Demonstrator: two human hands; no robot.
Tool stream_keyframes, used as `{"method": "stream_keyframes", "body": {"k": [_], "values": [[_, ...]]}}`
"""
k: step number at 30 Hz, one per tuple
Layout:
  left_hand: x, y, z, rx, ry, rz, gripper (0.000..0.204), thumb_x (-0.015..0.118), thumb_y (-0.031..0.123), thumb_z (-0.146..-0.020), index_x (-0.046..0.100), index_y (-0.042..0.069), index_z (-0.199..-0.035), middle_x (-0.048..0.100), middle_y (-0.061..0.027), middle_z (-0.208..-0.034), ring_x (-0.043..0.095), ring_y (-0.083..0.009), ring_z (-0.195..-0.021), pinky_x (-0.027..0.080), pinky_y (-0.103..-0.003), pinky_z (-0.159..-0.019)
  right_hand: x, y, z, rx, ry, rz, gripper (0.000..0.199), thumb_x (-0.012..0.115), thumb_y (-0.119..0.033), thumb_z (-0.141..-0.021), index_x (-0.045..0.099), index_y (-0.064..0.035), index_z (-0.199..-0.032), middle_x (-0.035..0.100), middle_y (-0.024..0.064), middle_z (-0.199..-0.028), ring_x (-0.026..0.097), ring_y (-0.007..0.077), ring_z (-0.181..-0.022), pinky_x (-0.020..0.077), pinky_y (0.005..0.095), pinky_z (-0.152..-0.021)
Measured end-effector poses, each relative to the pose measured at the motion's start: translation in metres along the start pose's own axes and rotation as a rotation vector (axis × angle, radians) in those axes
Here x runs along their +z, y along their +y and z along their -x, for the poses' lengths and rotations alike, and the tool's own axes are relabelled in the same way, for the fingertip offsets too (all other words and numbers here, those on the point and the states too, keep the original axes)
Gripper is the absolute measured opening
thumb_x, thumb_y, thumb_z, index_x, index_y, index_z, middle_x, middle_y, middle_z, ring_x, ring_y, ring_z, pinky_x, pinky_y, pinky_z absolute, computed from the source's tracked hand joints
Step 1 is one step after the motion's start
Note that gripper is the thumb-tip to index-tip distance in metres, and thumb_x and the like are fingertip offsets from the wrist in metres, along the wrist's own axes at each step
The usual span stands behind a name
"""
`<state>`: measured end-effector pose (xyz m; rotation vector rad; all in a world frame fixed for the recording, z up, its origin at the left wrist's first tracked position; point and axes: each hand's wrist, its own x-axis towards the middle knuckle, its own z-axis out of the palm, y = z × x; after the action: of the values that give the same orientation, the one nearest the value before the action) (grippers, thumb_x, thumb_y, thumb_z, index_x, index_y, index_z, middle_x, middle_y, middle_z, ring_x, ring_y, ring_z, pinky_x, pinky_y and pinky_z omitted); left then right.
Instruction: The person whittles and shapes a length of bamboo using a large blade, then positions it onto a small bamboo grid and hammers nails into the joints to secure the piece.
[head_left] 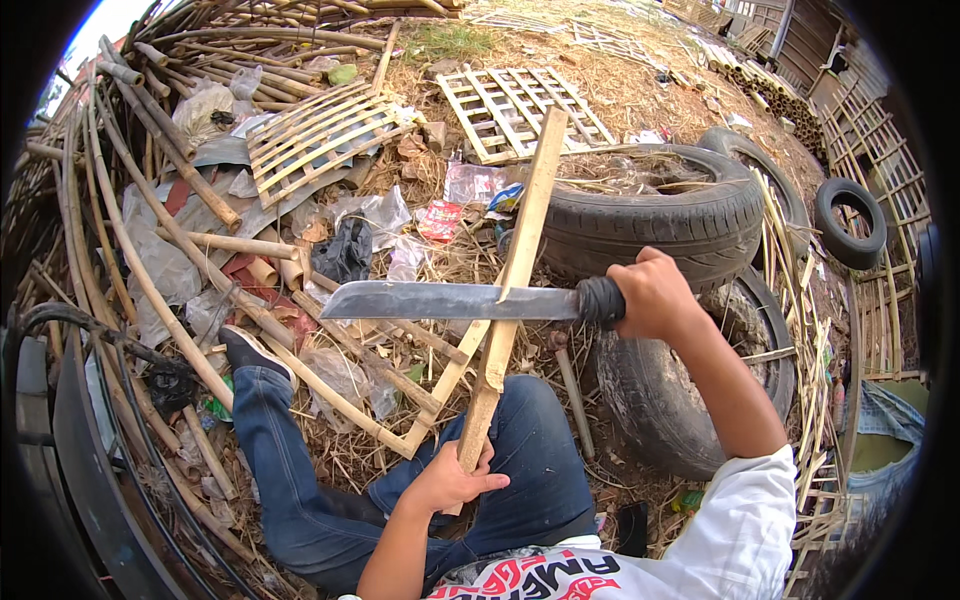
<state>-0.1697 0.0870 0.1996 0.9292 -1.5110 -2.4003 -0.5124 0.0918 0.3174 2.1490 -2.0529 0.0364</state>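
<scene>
My right hand (652,294) is wrapped round the dark, wrapped handle of a machete (430,301). Its broad grey blade points left and crosses a long wooden strip (528,235), where a small chip lifts at the blade. Around the strip's lower end my left hand (450,480) is closed, near my bent knee. The strip slants up and away, with a notch cut lower down. Behind it a second light wooden piece (440,395) rests on the ground, and part of it is hidden.
Old tyres (650,205) are stacked to the right, beside a metal rod (572,395). Bamboo poles (150,250) lie in a heap at left. Two slatted panels, one a lattice (525,110), lie farther off. Plastic litter (345,250) covers the ground ahead. A dark chair-like frame (75,440) stands at left.
</scene>
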Motion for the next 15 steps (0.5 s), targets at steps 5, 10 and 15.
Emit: {"method": "stream_keyframes", "body": {"k": [5,10,15], "values": [[0.002,-0.002,0.018,0.01,-0.042,-0.073,0.039,0.083,0.003,-0.073,0.045,0.011,-0.08,0.04,0.0079,-0.064,0.037,-0.0024,-0.057,0.032,-0.021,-0.052,0.007,0.004,-0.025,-0.256,0.069,-0.082,0.028,0.075,-0.023,-0.052,0.06,-0.011,-0.071,0.066,0.0086,-0.067,0.065,0.0284,-0.07,0.0487,0.0365,-0.079],[-0.005,-0.002,-0.001,-0.095,-0.011,0.051,0.036,0.079,0.005,-0.078,0.044,0.011,-0.08,0.042,0.0058,-0.061,0.035,-0.003,-0.045,0.028,-0.023,-0.04,0.012,0.011,-0.008,0.088,-0.106,0.102,0.028,0.074,-0.024,-0.055,0.063,-0.0093,-0.077,0.068,0.0107,-0.069,0.064,0.0293,-0.068,0.0499,0.0355,-0.079],[0.001,-0.016,0.013,-0.012,-0.045,-0.058,0.038,0.083,0.014,-0.076,0.046,0.009,-0.082,0.044,0.0051,-0.066,0.039,-0.0035,-0.049,0.032,-0.023,-0.043,0.01,-0.025,-0.017,-0.35,-0.016,-0.07,0.032,0.077,-0.025,-0.049,0.06,-0.0128,-0.072,0.067,0.0084,-0.067,0.065,0.026,-0.067,0.0488,0.0351,-0.082]]}}
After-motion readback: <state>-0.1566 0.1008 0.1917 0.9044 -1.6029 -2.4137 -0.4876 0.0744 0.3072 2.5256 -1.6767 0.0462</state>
